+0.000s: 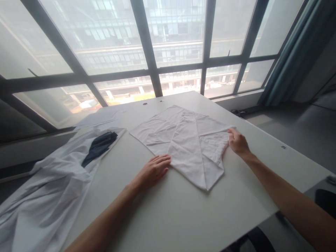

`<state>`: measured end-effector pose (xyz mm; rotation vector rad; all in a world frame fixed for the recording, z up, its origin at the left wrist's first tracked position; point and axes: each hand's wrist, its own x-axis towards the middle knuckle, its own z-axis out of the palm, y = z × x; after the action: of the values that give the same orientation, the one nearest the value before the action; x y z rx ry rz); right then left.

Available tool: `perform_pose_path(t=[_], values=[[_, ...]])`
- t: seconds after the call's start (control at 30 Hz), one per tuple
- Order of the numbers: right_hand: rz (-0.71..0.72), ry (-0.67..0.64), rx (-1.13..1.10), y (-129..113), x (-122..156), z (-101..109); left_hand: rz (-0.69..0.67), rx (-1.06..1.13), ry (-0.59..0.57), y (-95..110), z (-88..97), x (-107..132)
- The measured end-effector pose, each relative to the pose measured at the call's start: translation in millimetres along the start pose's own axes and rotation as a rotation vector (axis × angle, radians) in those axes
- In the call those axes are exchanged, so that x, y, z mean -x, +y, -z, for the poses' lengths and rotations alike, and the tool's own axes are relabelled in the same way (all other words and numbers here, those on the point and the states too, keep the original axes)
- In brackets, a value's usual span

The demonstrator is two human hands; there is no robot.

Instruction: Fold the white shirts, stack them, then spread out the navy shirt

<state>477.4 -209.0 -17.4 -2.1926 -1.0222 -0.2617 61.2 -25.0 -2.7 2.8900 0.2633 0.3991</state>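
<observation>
A white cloth [186,143] lies folded in overlapping layers on the white table [162,217], with one corner pointing towards me. Its right side has a gathered, ruffled edge; whether it is a garment I cannot tell. My left hand [157,167] rests flat, palm down, with its fingertips on the cloth's near left edge. Over at the right corner, my right hand [238,141] is closed in a pinch on the cloth. The thumb and part of the fingers of that hand are hidden from this angle.
At the left, a large crumpled white sheet [52,189] hangs over the table edge, with a folded dark blue cloth [99,147] on it. Beyond the table stand large windows [175,31] and a blue curtain [291,52]. Dark chair parts [258,239] show below the near edge.
</observation>
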Motion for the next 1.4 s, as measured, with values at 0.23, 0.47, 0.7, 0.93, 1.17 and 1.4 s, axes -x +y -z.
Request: perform_pose_path(t=[0.23, 0.47, 0.7, 0.93, 1.17, 1.4], values=[[-0.037, 0.217, -0.145, 21, -13, 9, 0.015, 0.037, -0.072, -4, 0.5, 0], [0.113, -0.094, 0.181, -22, 25, -5, 0.005, 0.036, -0.071, -4, 0.6, -1], [0.186, -0.185, 0.452, -47, 44, 4, -0.017, 0.025, -0.046, -5, 0.7, -3], [0.242, -0.289, 0.417, -27, 23, 11, -0.045, 0.056, -0.055, 20, 4.7, -5], [0.214, -0.293, 0.335, -7, 8, 7, -0.144, 0.114, -0.151, 43, 3.3, -5], [0.262, -0.058, 0.119, -13, 12, -6, -0.162, 0.118, -0.153, 41, 3.4, -5]])
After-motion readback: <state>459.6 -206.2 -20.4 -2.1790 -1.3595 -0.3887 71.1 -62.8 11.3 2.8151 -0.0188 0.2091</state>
